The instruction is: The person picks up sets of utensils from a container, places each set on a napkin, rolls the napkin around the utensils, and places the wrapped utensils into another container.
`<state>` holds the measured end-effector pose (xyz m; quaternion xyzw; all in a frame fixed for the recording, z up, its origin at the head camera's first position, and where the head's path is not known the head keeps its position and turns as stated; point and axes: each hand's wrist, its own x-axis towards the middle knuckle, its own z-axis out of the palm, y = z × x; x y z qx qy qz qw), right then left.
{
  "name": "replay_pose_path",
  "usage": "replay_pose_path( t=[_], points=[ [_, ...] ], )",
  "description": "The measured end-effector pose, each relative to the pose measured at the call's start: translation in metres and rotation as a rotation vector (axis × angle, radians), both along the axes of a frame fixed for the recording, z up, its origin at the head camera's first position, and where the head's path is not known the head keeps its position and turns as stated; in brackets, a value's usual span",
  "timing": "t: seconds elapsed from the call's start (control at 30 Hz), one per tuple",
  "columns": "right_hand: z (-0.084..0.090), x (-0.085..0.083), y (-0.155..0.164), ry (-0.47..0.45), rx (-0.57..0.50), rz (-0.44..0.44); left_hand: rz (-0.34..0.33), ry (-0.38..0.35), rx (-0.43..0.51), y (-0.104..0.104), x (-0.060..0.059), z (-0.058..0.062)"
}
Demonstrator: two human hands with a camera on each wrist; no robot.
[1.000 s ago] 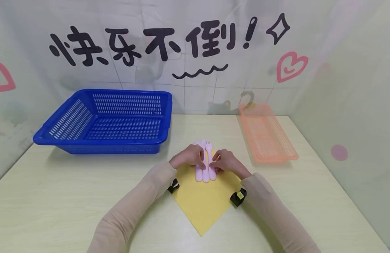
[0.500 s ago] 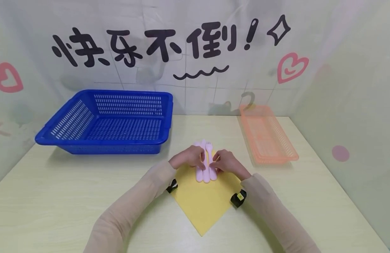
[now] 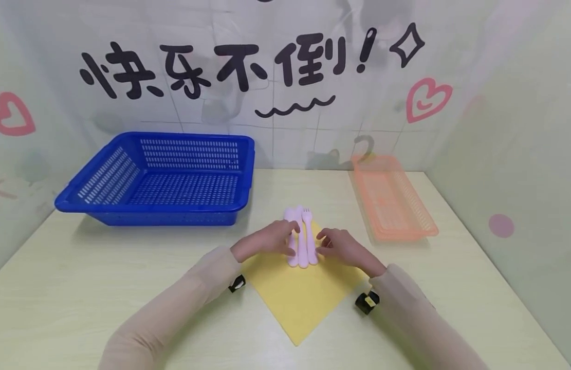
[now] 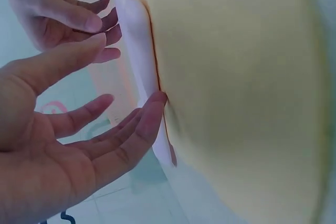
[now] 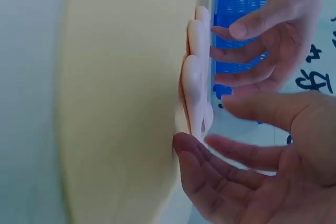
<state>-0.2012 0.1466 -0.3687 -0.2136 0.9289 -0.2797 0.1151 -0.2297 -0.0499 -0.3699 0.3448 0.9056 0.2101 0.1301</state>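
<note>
Three pale pink plastic utensils [image 3: 301, 237], a fork among them, lie side by side on the far corner of a yellow napkin [image 3: 304, 293]. My left hand [image 3: 271, 240] sits just left of them with fingers loosely spread, fingertips at the utensils' left edge. My right hand [image 3: 342, 244] is just right of them, fingers relaxed and holding nothing. In the left wrist view the left hand [image 4: 79, 145] has a fingertip at the napkin [image 4: 236, 77] beside the utensils [image 4: 137, 40]. In the right wrist view the right hand [image 5: 247, 177] touches the napkin's [image 5: 121, 103] edge below the utensils [image 5: 197, 72].
A blue slotted basket [image 3: 165, 177] stands at the back left of the pale wooden table [image 3: 81, 288]. A narrow orange basket [image 3: 391, 200] lies at the back right. Walls with printed letters and hearts close in the back and both sides.
Both hands have drawn back toward me and apart. Their fingers have come off the tops of the utensils and opened. The utensils stay on the napkin.
</note>
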Motion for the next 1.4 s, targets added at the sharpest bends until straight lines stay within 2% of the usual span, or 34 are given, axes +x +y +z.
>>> replay_pose_path(
  t=[0.07, 0.13, 0.2, 0.43, 0.57, 0.67, 0.8, 0.93, 1.13, 1.23, 1.4],
  points=[
    [-0.001, 0.006, 0.005, 0.049, 0.001, 0.085, -0.041, 0.04, -0.01, -0.006, 0.015, 0.008],
    [-0.001, 0.014, 0.009, 0.086, 0.008, 0.153, -0.073, 0.065, -0.037, -0.012, 0.026, 0.01],
    [-0.002, 0.022, 0.012, 0.126, 0.018, 0.206, -0.075, 0.049, -0.066, -0.015, 0.037, 0.014],
    [-0.004, 0.049, 0.022, 0.238, 0.136, 0.372, -0.136, 0.017, -0.201, -0.022, 0.066, 0.015],
    [-0.001, 0.062, 0.026, 0.258, 0.227, 0.43, -0.179, 0.067, -0.321, -0.025, 0.077, 0.014],
    [0.002, 0.068, 0.029, 0.269, 0.295, 0.469, -0.211, 0.126, -0.371, -0.026, 0.082, 0.012],
    [0.003, 0.074, 0.03, 0.305, 0.37, 0.505, -0.231, 0.166, -0.391, -0.027, 0.088, 0.012],
    [0.001, 0.079, 0.028, 0.384, 0.418, 0.527, -0.243, 0.224, -0.403, -0.027, 0.092, 0.01],
    [-0.003, 0.081, 0.025, 0.567, 0.439, 0.545, -0.241, 0.288, -0.352, -0.026, 0.094, 0.005],
    [-0.006, 0.081, 0.025, 0.637, 0.438, 0.546, -0.25, 0.352, -0.337, -0.026, 0.095, 0.003],
    [-0.008, 0.08, 0.023, 0.668, 0.452, 0.54, -0.251, 0.457, -0.338, -0.026, 0.094, 0.0]
  ],
)
